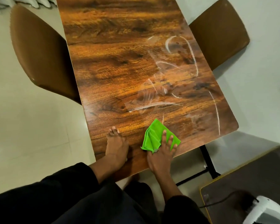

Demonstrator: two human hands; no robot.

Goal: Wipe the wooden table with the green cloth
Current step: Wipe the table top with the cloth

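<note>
Soft and light, the green cloth [158, 137] lies pressed flat on the bench [120, 70] under the right hand [162, 156], its grip splayed, best gathered mid-fold.

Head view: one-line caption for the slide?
Right hand presses green cloth on streaked wooden table; left hand rests flat beside it.

Head view — steeply down, close over table [120, 65].
</note>
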